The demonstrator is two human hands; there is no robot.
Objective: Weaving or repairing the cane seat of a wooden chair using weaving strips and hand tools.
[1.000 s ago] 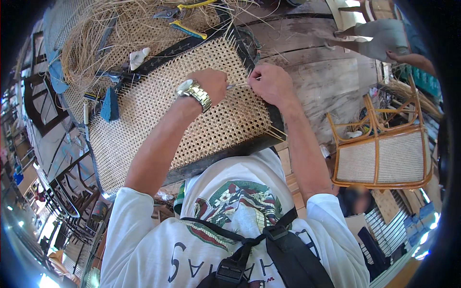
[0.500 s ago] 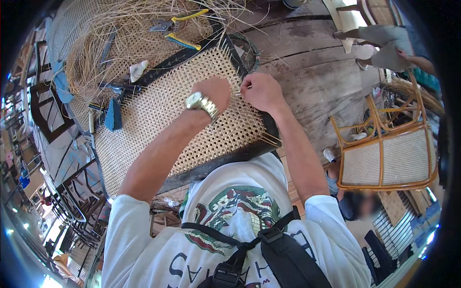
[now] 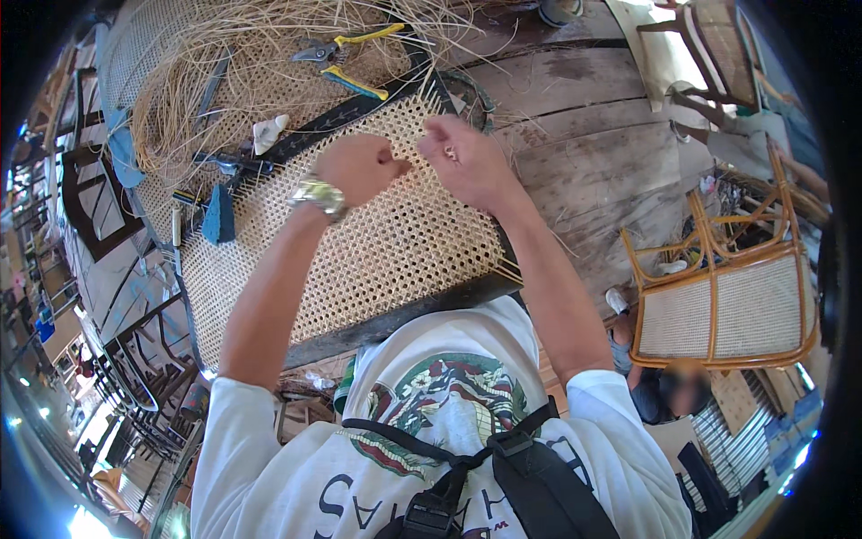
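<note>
In a workshop point(image 3: 148, 337), the left hand point(image 3: 364, 169) and right hand point(image 3: 464, 160) curl above a cane panel point(image 3: 386, 260), seemingly set close for reach; any pinch is too blurred to tell. A wedge point(image 3: 218, 216) sits left of the left hand; farther ahead lie shears point(image 3: 329, 55), apparently handy.

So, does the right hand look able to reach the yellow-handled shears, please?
Probably yes: the shears lie mostly uncovered among loose cane strands, and nothing tall seems to block the right hand.

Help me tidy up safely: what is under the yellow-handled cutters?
Woven cane shows between the handles of the cutters, with loose strands nearby; whatever lies directly beneath them is covered.
</note>
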